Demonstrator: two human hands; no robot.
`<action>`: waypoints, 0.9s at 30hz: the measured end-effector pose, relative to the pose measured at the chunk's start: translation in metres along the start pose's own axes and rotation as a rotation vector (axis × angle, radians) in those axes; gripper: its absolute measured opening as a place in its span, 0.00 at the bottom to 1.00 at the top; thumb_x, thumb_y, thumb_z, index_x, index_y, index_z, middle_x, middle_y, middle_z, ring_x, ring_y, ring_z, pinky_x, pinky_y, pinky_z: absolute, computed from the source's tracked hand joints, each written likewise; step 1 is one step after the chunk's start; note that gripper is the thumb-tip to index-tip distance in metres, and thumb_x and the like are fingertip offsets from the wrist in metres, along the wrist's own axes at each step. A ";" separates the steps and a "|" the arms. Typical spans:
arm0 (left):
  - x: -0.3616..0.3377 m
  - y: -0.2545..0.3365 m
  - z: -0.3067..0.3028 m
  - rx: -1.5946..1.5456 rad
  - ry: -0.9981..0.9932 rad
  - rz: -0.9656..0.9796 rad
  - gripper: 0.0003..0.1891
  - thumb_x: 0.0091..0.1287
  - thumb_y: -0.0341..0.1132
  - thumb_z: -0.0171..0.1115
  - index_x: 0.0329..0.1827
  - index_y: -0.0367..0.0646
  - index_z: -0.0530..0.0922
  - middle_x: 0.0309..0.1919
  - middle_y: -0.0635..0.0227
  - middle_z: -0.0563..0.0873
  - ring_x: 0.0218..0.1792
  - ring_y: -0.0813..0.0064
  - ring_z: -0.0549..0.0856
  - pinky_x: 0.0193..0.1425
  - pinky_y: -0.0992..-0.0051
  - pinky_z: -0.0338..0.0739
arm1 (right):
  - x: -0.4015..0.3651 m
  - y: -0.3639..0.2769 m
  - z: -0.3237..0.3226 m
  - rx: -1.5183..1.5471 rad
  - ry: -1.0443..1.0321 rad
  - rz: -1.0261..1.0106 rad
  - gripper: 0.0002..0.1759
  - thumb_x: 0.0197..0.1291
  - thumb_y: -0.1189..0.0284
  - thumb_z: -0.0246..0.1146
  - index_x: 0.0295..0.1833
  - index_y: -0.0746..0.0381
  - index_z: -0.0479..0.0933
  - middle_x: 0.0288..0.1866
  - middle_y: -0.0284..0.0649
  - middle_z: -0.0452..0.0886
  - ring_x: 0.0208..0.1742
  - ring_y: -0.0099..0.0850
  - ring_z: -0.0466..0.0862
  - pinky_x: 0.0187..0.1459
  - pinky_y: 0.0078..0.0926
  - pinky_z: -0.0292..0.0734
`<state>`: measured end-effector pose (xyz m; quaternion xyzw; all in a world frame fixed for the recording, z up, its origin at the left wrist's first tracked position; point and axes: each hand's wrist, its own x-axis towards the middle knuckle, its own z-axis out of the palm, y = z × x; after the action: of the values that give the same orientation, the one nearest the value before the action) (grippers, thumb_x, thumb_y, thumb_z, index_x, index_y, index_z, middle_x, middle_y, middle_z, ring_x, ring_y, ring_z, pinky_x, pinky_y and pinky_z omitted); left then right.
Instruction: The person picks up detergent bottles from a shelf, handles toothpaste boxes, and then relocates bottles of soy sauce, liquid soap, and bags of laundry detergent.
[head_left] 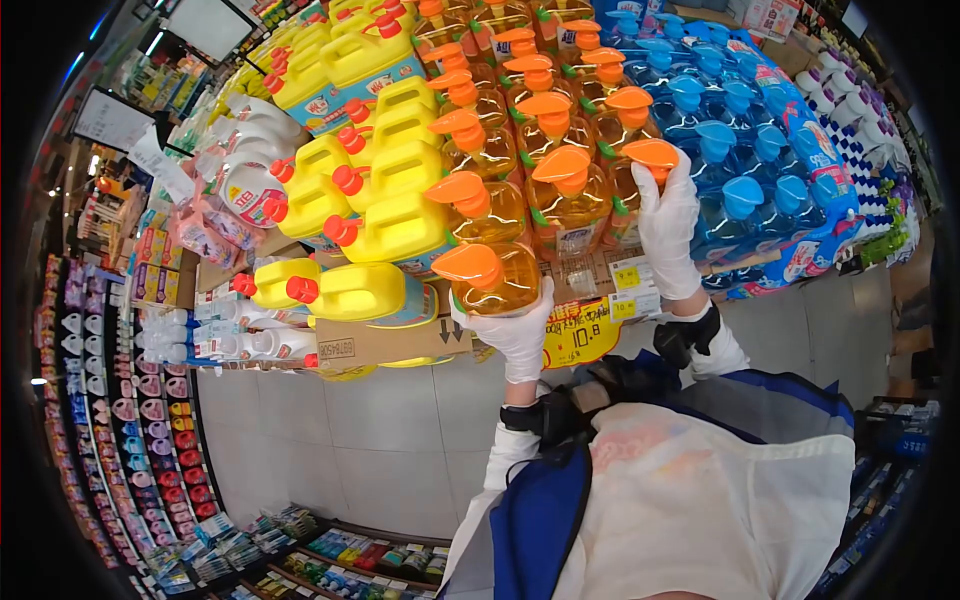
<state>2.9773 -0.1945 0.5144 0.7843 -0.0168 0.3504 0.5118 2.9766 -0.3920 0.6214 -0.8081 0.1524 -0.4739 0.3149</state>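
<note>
Holding one amber bottle (515, 274) with my left fingers (546, 294), I clasp an orange cap (651, 153) in my right fingers (683, 176); rowed bottles (571, 212) stand beyond.

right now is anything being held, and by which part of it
The left hand holds an amber bottle low on its body. The right hand grips another bottle at its orange cap.

Floor (390, 430): we have room before the yellow sign (580, 345).
Yellow jugs (365, 290): block its left.
Blue bottles (742, 198): block its right.
</note>
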 end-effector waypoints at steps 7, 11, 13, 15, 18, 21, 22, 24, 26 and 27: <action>-0.001 -0.030 -0.023 -0.419 -0.273 -0.221 0.69 0.35 0.36 0.88 0.76 0.36 0.42 0.69 0.50 0.60 0.69 0.59 0.67 0.74 0.58 0.62 | 0.002 -0.004 -0.004 0.059 -0.032 0.041 0.21 0.66 0.65 0.66 0.58 0.63 0.72 0.45 0.46 0.83 0.45 0.43 0.83 0.45 0.37 0.76; 0.004 -0.032 -0.028 -0.380 -0.311 -0.167 0.72 0.34 0.37 0.89 0.76 0.37 0.40 0.70 0.50 0.59 0.70 0.59 0.66 0.75 0.58 0.61 | 0.000 0.001 -0.002 0.011 -0.024 0.028 0.22 0.65 0.64 0.66 0.59 0.63 0.71 0.46 0.47 0.83 0.46 0.44 0.83 0.46 0.37 0.76; 0.003 -0.031 -0.022 -0.423 -0.278 -0.129 0.72 0.34 0.38 0.89 0.76 0.36 0.40 0.70 0.49 0.60 0.70 0.59 0.66 0.75 0.58 0.61 | 0.001 0.002 -0.001 0.021 -0.023 0.031 0.22 0.65 0.63 0.66 0.59 0.63 0.71 0.46 0.47 0.83 0.46 0.44 0.83 0.46 0.37 0.76; -0.002 -0.015 -0.018 -0.266 -0.231 -0.073 0.68 0.37 0.32 0.87 0.76 0.37 0.40 0.70 0.51 0.58 0.69 0.60 0.65 0.75 0.59 0.61 | 0.001 0.004 0.000 0.016 -0.017 0.018 0.22 0.65 0.63 0.66 0.59 0.63 0.71 0.47 0.47 0.83 0.46 0.44 0.83 0.47 0.38 0.76; -0.011 -0.010 0.000 -0.184 -0.125 -0.052 0.66 0.40 0.29 0.84 0.75 0.37 0.39 0.70 0.52 0.56 0.69 0.61 0.64 0.75 0.60 0.60 | 0.000 0.005 0.000 -0.003 -0.017 0.013 0.22 0.65 0.64 0.66 0.59 0.63 0.72 0.47 0.46 0.83 0.47 0.44 0.83 0.47 0.38 0.76; -0.011 0.000 0.002 -0.202 -0.114 -0.080 0.66 0.42 0.28 0.83 0.75 0.38 0.37 0.70 0.52 0.56 0.68 0.60 0.64 0.75 0.60 0.60 | -0.001 0.005 -0.001 0.007 -0.018 0.006 0.22 0.64 0.65 0.67 0.59 0.62 0.72 0.47 0.46 0.83 0.48 0.44 0.82 0.49 0.38 0.76; -0.008 0.005 0.003 -0.212 -0.126 -0.089 0.66 0.42 0.27 0.83 0.75 0.38 0.36 0.70 0.52 0.56 0.68 0.60 0.64 0.75 0.59 0.60 | 0.000 0.005 -0.001 0.017 -0.016 0.000 0.22 0.64 0.65 0.67 0.59 0.62 0.72 0.47 0.46 0.83 0.48 0.44 0.82 0.49 0.38 0.76; -0.015 -0.003 0.012 -0.320 -0.091 -0.147 0.65 0.42 0.27 0.82 0.75 0.39 0.36 0.69 0.52 0.56 0.68 0.60 0.65 0.74 0.60 0.62 | 0.000 0.003 -0.001 0.026 -0.021 0.009 0.21 0.64 0.65 0.67 0.59 0.62 0.72 0.47 0.45 0.83 0.49 0.44 0.81 0.50 0.38 0.75; -0.019 -0.007 0.015 -0.308 -0.097 -0.122 0.65 0.43 0.26 0.82 0.75 0.40 0.35 0.69 0.52 0.56 0.67 0.60 0.66 0.73 0.60 0.64 | 0.000 0.003 0.000 0.019 -0.018 0.008 0.21 0.64 0.66 0.67 0.59 0.62 0.72 0.47 0.45 0.82 0.49 0.44 0.81 0.50 0.38 0.75; -0.021 -0.009 0.015 -0.243 -0.121 -0.067 0.65 0.43 0.26 0.81 0.75 0.41 0.35 0.69 0.52 0.56 0.66 0.60 0.66 0.73 0.61 0.66 | -0.001 0.004 0.000 0.006 -0.013 0.003 0.21 0.64 0.66 0.67 0.59 0.62 0.72 0.47 0.45 0.82 0.49 0.44 0.81 0.49 0.38 0.75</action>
<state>2.9725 -0.2095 0.4920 0.7363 -0.0636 0.2805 0.6125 2.9768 -0.3943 0.6181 -0.8099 0.1502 -0.4686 0.3192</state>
